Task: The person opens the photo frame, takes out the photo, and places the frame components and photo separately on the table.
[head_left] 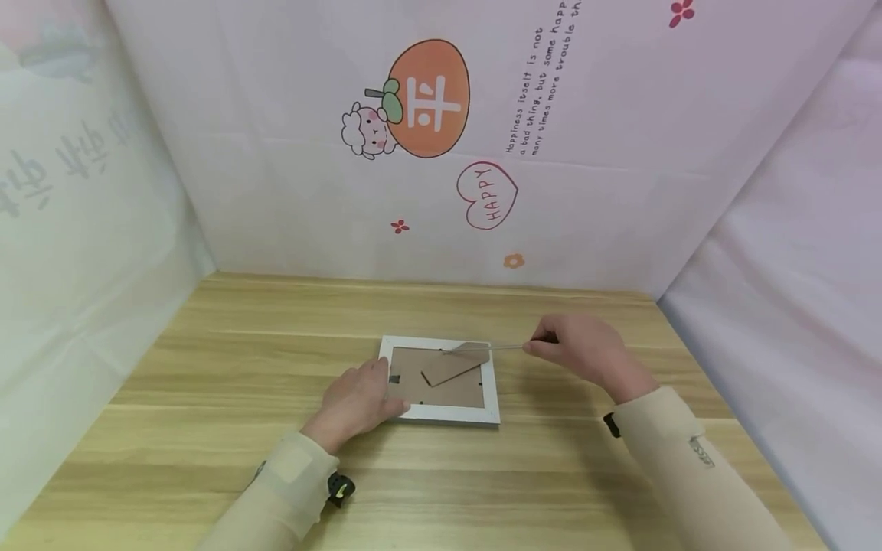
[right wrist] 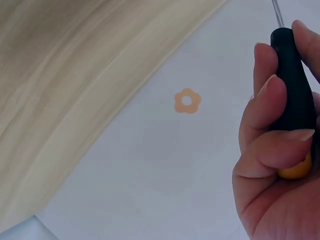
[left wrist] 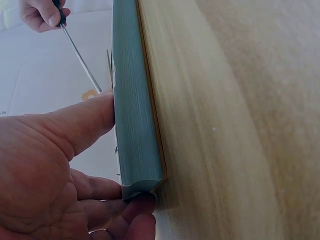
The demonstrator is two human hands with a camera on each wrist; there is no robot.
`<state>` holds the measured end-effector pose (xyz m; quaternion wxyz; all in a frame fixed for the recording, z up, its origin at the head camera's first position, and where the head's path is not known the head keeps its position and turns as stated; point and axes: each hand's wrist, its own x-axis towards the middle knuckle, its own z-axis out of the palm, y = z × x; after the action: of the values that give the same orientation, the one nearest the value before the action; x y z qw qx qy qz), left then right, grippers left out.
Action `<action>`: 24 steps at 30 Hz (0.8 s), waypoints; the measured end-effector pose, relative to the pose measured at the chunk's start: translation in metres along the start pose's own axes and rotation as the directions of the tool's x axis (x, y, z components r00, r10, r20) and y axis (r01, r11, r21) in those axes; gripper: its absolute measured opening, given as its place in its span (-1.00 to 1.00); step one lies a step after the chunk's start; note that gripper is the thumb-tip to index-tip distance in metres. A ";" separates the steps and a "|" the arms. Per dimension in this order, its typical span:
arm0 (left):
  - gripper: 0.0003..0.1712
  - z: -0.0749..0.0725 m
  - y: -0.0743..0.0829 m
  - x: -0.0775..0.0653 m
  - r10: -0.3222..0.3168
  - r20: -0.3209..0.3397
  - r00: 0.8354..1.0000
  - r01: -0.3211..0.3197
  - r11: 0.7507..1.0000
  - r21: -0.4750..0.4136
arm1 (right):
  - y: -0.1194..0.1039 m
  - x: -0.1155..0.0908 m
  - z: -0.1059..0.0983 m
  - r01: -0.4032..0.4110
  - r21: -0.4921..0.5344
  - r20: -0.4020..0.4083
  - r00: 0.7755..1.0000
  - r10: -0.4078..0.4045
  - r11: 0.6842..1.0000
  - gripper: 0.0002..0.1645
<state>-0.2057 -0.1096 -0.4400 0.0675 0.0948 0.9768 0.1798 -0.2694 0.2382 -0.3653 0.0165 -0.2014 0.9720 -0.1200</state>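
A white-edged picture frame (head_left: 441, 414) lies face down, showing its brown backing board (head_left: 451, 396) with a stand leg and small dark tabs along the edges. My left hand (head_left: 354, 398) grips its left end; in the left wrist view the thumb presses the back side while fingers curl at the corner. In my right hand (head_left: 586, 348) is a screwdriver (right wrist: 292, 85) with a dark green handle and yellow butt. Its thin metal shaft reaches left over the frame, the tip near a tab on the far edge. Whether the tip touches the tab, I cannot tell.
The frame rests on a wood-grain table (head_left: 276, 329). Behind it stands a white printed cloth backdrop (head_left: 296, 207), with more white cloth at the left and right sides. Both forearms wear light sleeves, with dark straps by the wrists.
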 end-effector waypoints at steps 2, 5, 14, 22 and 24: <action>-0.17 0.001 -0.001 0.000 0.000 0.001 1.000 0.000 1.000 0.000 | -0.004 -0.003 0.001 -0.002 -0.007 -0.016 1.000 0.002 1.000 -0.71; -0.18 0.002 -0.002 0.000 -0.003 0.004 1.000 0.003 1.000 -0.008 | -0.008 -0.005 0.004 -0.011 -0.015 -0.025 1.000 0.011 1.000 -0.71; -0.21 0.003 -0.001 0.001 -0.007 0.012 1.000 0.007 1.000 -0.015 | -0.009 -0.006 0.013 -0.036 -0.056 -0.044 0.998 0.033 0.998 -0.71; -0.28 0.000 0.001 0.001 0.002 0.004 1.000 -0.002 1.000 -0.007 | -0.012 -0.003 0.010 -0.020 -0.075 -0.062 0.998 0.015 0.997 -0.70; -0.30 0.000 0.001 0.000 0.006 0.000 1.000 -0.006 1.000 -0.005 | -0.015 -0.001 0.006 -0.011 -0.089 -0.064 0.998 0.005 0.996 -0.73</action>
<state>-0.2057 -0.1089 -0.4392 0.0671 0.0975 0.9761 0.1823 -0.2624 0.2239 -0.3675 -0.0228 -0.1941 0.9772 -0.0827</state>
